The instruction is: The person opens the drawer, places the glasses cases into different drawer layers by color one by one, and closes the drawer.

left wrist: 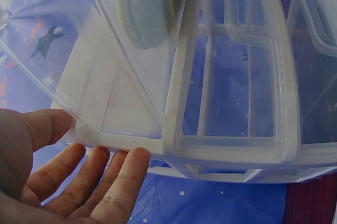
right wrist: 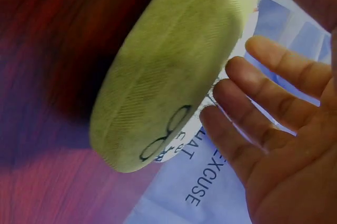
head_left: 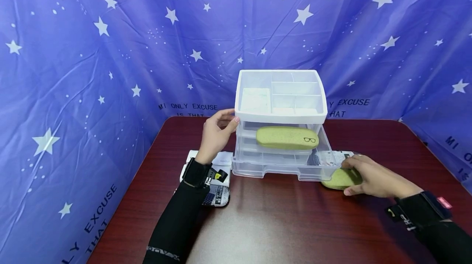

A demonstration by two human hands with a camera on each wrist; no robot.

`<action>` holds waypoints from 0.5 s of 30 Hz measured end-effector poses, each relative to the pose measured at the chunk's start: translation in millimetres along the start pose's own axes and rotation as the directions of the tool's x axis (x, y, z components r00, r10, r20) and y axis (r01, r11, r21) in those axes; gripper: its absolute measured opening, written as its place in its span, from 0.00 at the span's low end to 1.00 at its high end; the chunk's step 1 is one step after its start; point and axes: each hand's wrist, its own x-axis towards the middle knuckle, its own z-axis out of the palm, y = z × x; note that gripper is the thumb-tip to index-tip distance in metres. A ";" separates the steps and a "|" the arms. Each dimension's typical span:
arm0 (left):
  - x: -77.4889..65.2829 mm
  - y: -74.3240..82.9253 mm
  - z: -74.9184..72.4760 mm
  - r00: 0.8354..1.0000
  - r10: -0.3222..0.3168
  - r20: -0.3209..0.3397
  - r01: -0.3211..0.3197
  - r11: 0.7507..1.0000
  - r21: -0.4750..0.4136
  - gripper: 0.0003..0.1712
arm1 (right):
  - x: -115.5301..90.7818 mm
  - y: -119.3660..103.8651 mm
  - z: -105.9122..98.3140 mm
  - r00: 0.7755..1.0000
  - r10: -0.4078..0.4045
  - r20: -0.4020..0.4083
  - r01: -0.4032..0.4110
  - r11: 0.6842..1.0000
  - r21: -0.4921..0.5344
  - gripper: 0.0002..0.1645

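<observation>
A clear plastic drawer unit (head_left: 281, 116) with a white compartment top stands on the table, its top drawer (head_left: 284, 171) pulled out. Inside that drawer lies a green glasses case (head_left: 285, 138) with a glasses print. My left hand (head_left: 217, 133) is at the unit's left side, thumb and fingers along the white frame edge (left wrist: 121, 142). To the right of the unit, a second green glasses case (head_left: 343, 178) rests on the table. My right hand (head_left: 372, 178) is over it, and in the right wrist view its spread fingers (right wrist: 253, 139) are beside the case.
A white box (head_left: 223, 159) and a newspaper-print pouch (head_left: 217, 196) lie left of the unit, partly behind my left wrist. Another newspaper-print item (head_left: 337, 156) lies behind the case at right. A blue star-print curtain (head_left: 206, 51) hangs behind the table (head_left: 280, 223).
</observation>
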 end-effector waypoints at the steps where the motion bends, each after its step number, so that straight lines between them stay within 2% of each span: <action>1: 0.2 0.2 0.3 1.000 0.000 -0.002 0.000 1.000 -0.003 0.20 | -0.6 0.6 0.9 1.000 -0.006 -0.007 0.006 1.000 -0.013 0.41; 5: 0.1 0.7 0.6 1.000 -0.001 -0.010 0.001 1.000 -0.006 0.20 | -3.3 2.8 1.0 1.000 0.014 0.011 -0.013 0.999 -0.033 0.41; 10: 0.4 0.1 0.4 1.000 -0.003 -0.010 0.003 1.000 -0.007 0.20 | -6.4 4.9 0.3 0.996 0.053 0.078 -0.051 0.998 -0.035 0.43; 15: 0.4 -0.8 0.8 1.000 0.007 -0.015 -0.007 1.000 0.002 0.20 | -6.2 6.9 0.0 0.994 0.049 0.098 -0.046 0.998 -0.039 0.39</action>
